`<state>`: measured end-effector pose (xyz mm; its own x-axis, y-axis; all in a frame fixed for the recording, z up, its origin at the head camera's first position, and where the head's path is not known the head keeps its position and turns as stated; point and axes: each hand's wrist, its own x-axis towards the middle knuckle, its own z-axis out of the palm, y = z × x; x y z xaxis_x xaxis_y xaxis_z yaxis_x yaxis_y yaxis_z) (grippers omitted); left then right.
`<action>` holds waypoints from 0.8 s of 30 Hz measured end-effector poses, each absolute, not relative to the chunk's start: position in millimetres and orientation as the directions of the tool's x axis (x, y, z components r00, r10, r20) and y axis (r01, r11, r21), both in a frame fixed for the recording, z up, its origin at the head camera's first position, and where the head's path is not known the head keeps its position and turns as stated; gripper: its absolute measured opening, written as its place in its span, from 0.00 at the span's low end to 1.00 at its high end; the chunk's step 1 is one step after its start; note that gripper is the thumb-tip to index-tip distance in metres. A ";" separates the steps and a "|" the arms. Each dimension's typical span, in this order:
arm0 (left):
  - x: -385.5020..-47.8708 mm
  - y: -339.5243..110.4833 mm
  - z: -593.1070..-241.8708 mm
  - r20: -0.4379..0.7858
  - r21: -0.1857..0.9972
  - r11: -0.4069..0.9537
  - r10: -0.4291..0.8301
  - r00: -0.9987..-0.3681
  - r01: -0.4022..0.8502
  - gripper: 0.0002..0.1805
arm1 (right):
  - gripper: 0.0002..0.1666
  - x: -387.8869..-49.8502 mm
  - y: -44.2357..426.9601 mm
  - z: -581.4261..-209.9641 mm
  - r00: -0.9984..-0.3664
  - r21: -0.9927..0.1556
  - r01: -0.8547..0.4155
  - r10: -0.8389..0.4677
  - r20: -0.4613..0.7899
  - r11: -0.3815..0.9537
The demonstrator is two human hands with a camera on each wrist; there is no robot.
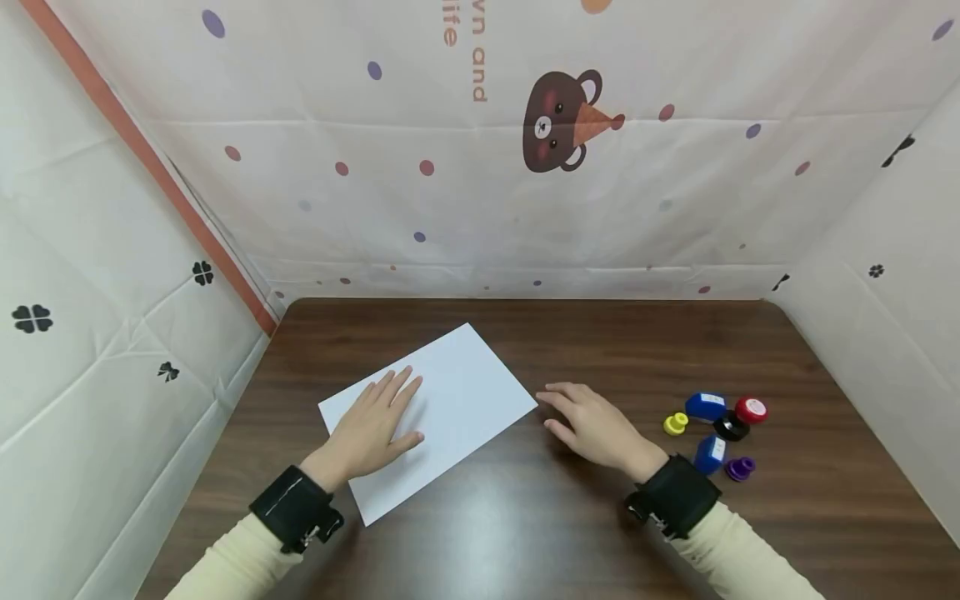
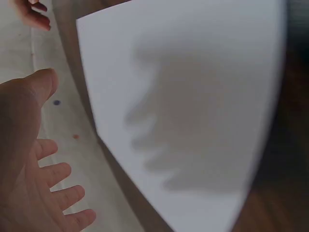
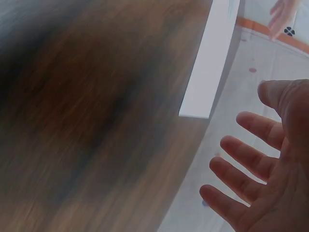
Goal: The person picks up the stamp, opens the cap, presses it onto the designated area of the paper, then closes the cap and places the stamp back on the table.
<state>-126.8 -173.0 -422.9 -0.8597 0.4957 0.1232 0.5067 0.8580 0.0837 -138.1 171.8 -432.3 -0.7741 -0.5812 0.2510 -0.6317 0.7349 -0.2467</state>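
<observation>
A white sheet of paper [image 1: 465, 392] lies at a slant on the brown table. Over its left part hovers my left hand [image 1: 367, 433], fingers extended and nothing in them. In the left wrist view, a hand-shaped shadow falls on the paper [image 2: 116, 63], and the left hand [image 2: 29, 159] shows a gap above it. My right hand [image 1: 600, 425] is above the wood just beyond the paper's right corner, its fingers loosely bent. The right wrist view has the right hand [image 3: 275, 169] holding nothing, with the paper's corner [image 3: 203, 82] beyond it.
To the right of my right hand is a cluster: two small blue items with white labels [image 1: 706, 407], a yellow piece [image 1: 676, 423], a red round piece [image 1: 751, 409], a black round piece [image 1: 731, 427] and a purple piece [image 1: 740, 469]. Printed cloth [image 1: 480, 208] encloses the table [image 1: 600, 333].
</observation>
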 end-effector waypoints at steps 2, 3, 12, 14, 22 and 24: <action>-120.1 -181.0 -428.6 0.123 0.090 0.866 0.480 -0.869 0.492 0.43 | 0.24 -139.4 163.4 -435.9 -0.760 -0.253 -0.650 -0.607 0.235 0.716; -116.9 -184.8 -431.3 0.118 0.093 0.870 0.473 -0.873 0.484 0.43 | 0.24 -140.4 159.5 -437.5 -0.754 -0.254 -0.656 -0.616 0.225 0.710; -98.4 -203.8 -448.9 0.087 0.095 0.893 0.433 -0.897 0.440 0.41 | 0.24 -154.1 129.1 -446.0 -0.711 -0.246 -0.701 -0.682 0.170 0.670; -95.0 -206.3 -451.9 0.074 0.101 0.899 0.420 -0.904 0.426 0.40 | 0.24 -156.5 123.6 -447.6 -0.709 -0.235 -0.702 -0.690 0.143 0.673; -89.4 -208.5 -461.4 0.014 0.120 0.906 0.408 -0.913 0.406 0.39 | 0.23 -157.2 113.2 -454.3 -0.709 -0.213 -0.696 -0.703 0.055 0.686; -90.0 -208.2 -463.0 0.007 0.118 0.906 0.409 -0.913 0.407 0.38 | 0.23 -156.2 113.9 -455.5 -0.713 -0.204 -0.691 -0.700 0.034 0.694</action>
